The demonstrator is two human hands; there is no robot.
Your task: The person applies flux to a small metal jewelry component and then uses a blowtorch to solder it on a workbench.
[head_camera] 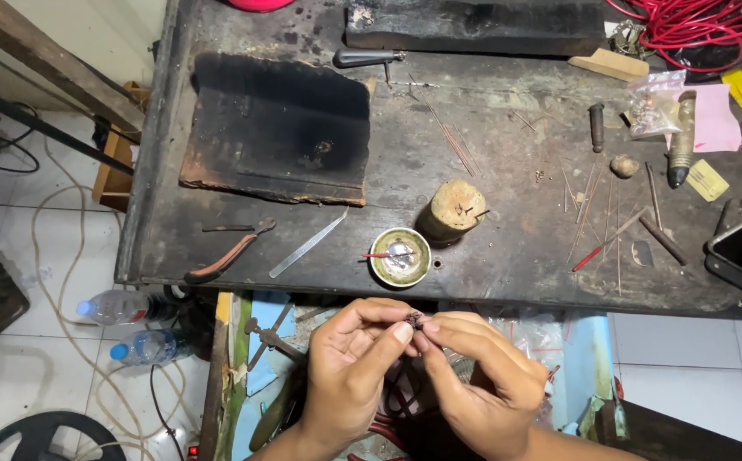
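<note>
1. Fingertips (pixel 403 331) of the left hand (pixel 350 376) and right hand (pixel 482 380) pinch a tiny dark metal piece (pixel 414 320) below the scorched workbench edge (pixel 559 294).
2. It looks light, stiff and easily dropped; best pinched at its sides.

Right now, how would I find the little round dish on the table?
Start at the dark workbench and follow its near edge to just above the hands. The small round dish sits there, between a flat metal file and a wooden stump. It alone is a pale ring with a shiny middle.

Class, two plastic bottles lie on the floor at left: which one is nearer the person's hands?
The lower bottle, with the darker blue cap; the other bottle lies higher up, farther left.
</note>
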